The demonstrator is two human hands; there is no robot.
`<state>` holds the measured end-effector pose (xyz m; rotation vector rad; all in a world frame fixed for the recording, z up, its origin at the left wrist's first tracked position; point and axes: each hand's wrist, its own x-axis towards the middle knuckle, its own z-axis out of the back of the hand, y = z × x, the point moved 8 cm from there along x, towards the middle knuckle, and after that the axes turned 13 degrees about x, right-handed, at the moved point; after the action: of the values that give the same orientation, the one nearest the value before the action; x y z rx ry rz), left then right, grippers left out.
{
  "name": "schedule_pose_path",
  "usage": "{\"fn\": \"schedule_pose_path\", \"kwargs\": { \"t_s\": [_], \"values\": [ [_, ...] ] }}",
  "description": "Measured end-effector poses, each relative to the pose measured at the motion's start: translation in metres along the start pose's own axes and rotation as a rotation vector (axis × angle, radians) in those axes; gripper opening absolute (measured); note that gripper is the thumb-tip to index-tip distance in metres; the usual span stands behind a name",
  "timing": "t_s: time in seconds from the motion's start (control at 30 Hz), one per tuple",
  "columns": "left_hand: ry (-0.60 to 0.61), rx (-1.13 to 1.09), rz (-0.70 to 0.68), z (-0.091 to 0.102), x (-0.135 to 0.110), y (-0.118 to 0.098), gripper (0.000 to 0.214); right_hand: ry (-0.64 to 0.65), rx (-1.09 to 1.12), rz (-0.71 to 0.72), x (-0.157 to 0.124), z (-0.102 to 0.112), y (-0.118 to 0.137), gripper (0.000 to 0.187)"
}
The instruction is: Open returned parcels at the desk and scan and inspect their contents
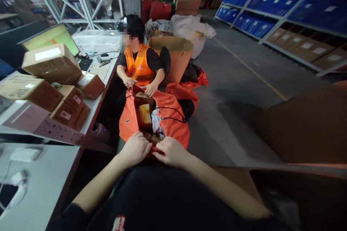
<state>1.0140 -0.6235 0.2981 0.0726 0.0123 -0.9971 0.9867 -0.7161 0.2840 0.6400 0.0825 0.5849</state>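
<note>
A large orange drawstring bag (pixel 173 126) stands between me and a co-worker, its mouth spread wide. My left hand (pixel 136 148) has its fingers wrapped over the near rim of the bag. Close beside it, my right hand (pixel 171 151) grips the same rim, thumb pointing inward. Inside lie a yellow carton (pixel 145 115), several brown boxes and a pale plastic-wrapped item (pixel 157 123). Black cord (pixel 173 110) hangs across the bag's right side. The co-worker's two hands (pixel 151 88) are on the far rim.
The co-worker in an orange vest (pixel 139 65) sits opposite. Cardboard boxes (pixel 52 63), a monitor (pixel 51 38) and a keyboard (pixel 85 64) occupy the desk at left. Behind stand a tall open carton (pixel 173 54) and white sacks (pixel 188 30). Blue-bin shelving (pixel 279 3) lines the right.
</note>
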Motion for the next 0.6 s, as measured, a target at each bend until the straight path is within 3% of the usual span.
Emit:
{"fn": "schedule_pose_path", "kwargs": {
  "t_s": [0.27,0.4,0.5,0.6],
  "values": [
    [0.028,-0.041,0.072,0.005,-0.039,-0.003,0.047,-0.015,-0.055,0.104,-0.013,0.011,0.009,0.03],
    [0.02,-0.091,0.099,0.001,-0.057,-0.009,0.047,0.04,-0.115,0.258,-0.022,0.006,0.016,0.031],
    [0.01,-0.106,0.092,0.003,-0.061,-0.009,0.047,0.043,-0.11,0.317,-0.036,0.006,0.02,0.028],
    [-0.004,-0.093,0.102,0.011,-0.057,0.004,0.046,0.009,-0.094,0.276,-0.044,0.023,0.019,0.029]
  ]
}}
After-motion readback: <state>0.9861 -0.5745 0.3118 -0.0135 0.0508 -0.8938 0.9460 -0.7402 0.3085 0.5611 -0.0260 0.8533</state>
